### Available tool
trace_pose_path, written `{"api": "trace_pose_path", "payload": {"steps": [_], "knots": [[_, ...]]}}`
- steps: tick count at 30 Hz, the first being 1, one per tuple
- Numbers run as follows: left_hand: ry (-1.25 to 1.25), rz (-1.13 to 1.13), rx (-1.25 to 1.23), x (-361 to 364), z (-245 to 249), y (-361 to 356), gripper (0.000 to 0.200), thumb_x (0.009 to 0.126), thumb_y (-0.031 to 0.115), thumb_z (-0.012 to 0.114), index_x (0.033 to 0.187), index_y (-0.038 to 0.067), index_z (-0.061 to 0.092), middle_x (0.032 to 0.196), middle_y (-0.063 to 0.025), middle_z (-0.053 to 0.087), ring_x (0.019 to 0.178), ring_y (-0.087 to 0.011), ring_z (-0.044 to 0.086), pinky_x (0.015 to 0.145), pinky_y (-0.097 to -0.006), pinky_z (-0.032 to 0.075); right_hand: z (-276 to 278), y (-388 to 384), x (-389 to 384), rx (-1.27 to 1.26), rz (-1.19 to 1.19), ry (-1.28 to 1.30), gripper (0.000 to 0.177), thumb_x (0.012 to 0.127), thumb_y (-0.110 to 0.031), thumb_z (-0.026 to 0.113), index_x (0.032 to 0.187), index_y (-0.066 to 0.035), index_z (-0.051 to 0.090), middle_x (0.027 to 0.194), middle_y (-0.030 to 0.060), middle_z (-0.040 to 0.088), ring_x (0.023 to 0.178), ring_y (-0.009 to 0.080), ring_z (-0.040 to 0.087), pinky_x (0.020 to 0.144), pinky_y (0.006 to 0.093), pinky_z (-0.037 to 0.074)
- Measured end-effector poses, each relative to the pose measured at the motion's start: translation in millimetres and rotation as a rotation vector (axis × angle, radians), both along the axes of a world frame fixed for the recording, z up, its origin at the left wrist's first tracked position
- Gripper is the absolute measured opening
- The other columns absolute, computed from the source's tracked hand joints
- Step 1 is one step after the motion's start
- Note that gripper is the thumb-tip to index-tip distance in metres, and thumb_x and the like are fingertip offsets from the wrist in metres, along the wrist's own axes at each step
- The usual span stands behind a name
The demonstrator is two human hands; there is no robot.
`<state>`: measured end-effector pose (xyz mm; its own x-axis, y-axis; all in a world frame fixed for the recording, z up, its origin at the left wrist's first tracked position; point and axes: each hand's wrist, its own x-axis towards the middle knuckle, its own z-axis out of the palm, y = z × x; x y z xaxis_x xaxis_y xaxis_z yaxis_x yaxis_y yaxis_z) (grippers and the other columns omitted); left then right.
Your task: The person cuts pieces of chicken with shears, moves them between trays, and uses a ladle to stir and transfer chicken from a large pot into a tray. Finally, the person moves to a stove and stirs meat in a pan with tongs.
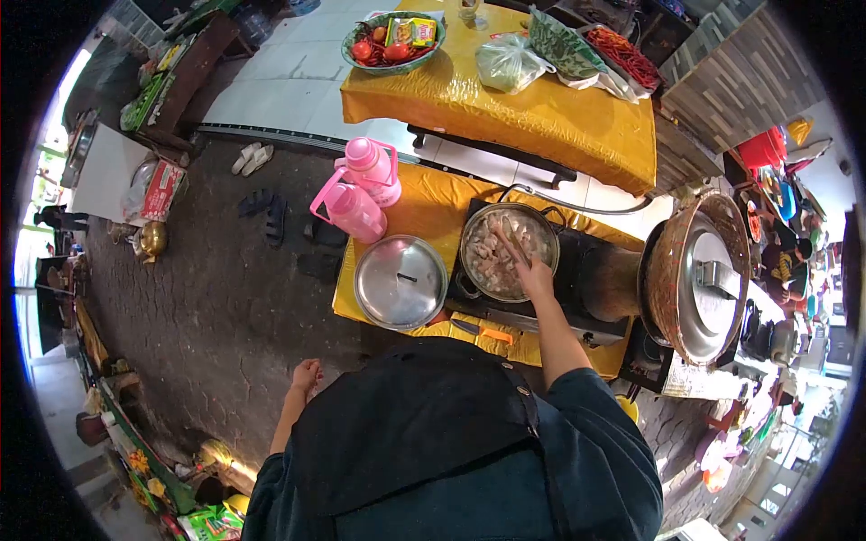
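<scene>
A metal pot (488, 287) with pieces of food in pale liquid stands on the black stove (577, 270). My right hand (535, 274) is closed on the end of a wooden utensil (511, 242), which dips into the pot. Away from the stove, my left hand (308, 372) hangs at the lower left over the floor, its fingers curled; whether anything is in them is too small to tell. A round metal lid (400, 282) lies left of the pot. Near the front edge is a knife (483, 332) with an orange handle.
Two pink jugs (354, 212) (370, 162) stand behind the lid. Right of the stove is a large pan (672, 270) holding a metal lid. A back table (505, 108) bears a basket of tomatoes (393, 68), a plastic bag (508, 65) and red chillies (622, 59).
</scene>
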<state>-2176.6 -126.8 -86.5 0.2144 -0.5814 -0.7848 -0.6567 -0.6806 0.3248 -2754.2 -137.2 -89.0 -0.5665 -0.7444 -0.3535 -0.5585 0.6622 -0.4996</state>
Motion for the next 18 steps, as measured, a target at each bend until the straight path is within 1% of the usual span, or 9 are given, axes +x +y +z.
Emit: {"api": "trace_pose_path", "payload": {"steps": [2,4,6,8,10,13,15,17,18], "knots": [[0.031,-0.014,-0.038,6,-3,5,0.027,0.091,0.023,0.052,0.11,0.005,0.058,0.082,-0.004,0.062,0.069,-0.0133,0.061,0.054,-0.0279,0.045,-13,-11,2,-0.055,-0.014,0.003,0.045,0.076,-0.029,0.064,0.109,0.001,0.058,0.094,0.0266,0.062,0.088,0.04,0.06,0.078,0.0435,0.047],[0.008,0.0,-0.021,9,-4,8,0.028,0.091,0.024,0.052,0.111,0.005,0.057,0.083,-0.0045,0.063,0.07,-0.0136,0.061,0.054,-0.0281,0.045,-20,-20,5,-0.069,-0.032,-0.114,0.044,0.077,-0.028,0.062,0.111,-0.001,0.06,0.096,0.0253,0.062,0.089,0.0399,0.06,0.079,0.0431,0.047],[-0.013,0.009,-0.001,15,-10,15,0.029,0.091,0.025,0.051,0.112,0.005,0.057,0.084,-0.0049,0.063,0.071,-0.014,0.062,0.054,-0.0283,0.045,-37,-20,5,-0.016,-0.034,-0.07,0.045,0.077,-0.029,0.062,0.113,-0.002,0.059,0.097,0.0242,0.063,0.091,0.0392,0.06,0.08,0.0433,0.047],[0.059,0.065,-0.013,30,-28,28,0.031,0.091,0.027,0.052,0.113,0.005,0.056,0.086,-0.0064,0.063,0.072,-0.0157,0.062,0.056,-0.0295,0.047,-45,-17,3,0.038,-0.041,-0.023,0.046,0.076,-0.029,0.061,0.115,-0.003,0.058,0.099,0.0231,0.063,0.093,0.0386,0.06,0.081,0.0435,0.047],[0.058,0.079,0.002,37,-37,38,0.031,0.091,0.026,0.051,0.113,0.005,0.056,0.088,-0.0073,0.063,0.072,-0.0164,0.062,0.057,-0.0298,0.048,-32,-13,1,0.218,-0.074,-0.083,0.049,0.075,-0.03,0.061,0.118,-0.006,0.056,0.101,0.0214,0.063,0.097,0.0373,0.059,0.084,0.0439,0.046],[0.062,0.103,0.027,34,-37,41,0.03,0.091,0.025,0.051,0.113,0.005,0.056,0.089,-0.0087,0.063,0.071,-0.0177,0.061,0.059,-0.0304,0.049,-14,-10,2,0.325,-0.008,-0.012,0.053,0.075,-0.032,0.061,0.121,-0.007,0.054,0.103,0.0201,0.062,0.099,0.0365,0.058,0.085,0.0438,0.045],[0.064,0.117,0.038,32,-38,41,0.03,0.091,0.025,0.051,0.113,0.005,0.056,0.089,-0.0093,0.063,0.071,-0.0183,0.061,0.059,-0.0307,0.049,2,-6,-1,0.338,-0.001,0.0,0.052,0.075,-0.033,0.061,0.118,-0.006,0.055,0.103,0.0204,0.062,0.099,0.0365,0.058,0.084,0.0437,0.046],[0.09,0.227,0.022,30,-41,39,0.029,0.092,0.024,0.051,0.114,0.005,0.056,0.089,-0.0083,0.062,0.071,-0.017,0.061,0.058,-0.0301,0.048,20,2,-7,0.35,0.01,0.011,0.051,0.075,-0.035,0.061,0.116,-0.005,0.057,0.102,0.0207,0.062,0.098,0.0365,0.059,0.083,0.0437,0.046],[0.091,0.225,0.023,32,-41,37,0.029,0.092,0.024,0.051,0.114,0.005,0.056,0.089,-0.0083,0.062,0.071,-0.017,0.061,0.058,-0.0301,0.048,30,11,-13,0.301,0.006,0.037,0.05,0.074,-0.036,0.061,0.112,-0.003,0.059,0.102,0.0215,0.062,0.098,0.0368,0.059,0.083,0.0436,0.046]]}}
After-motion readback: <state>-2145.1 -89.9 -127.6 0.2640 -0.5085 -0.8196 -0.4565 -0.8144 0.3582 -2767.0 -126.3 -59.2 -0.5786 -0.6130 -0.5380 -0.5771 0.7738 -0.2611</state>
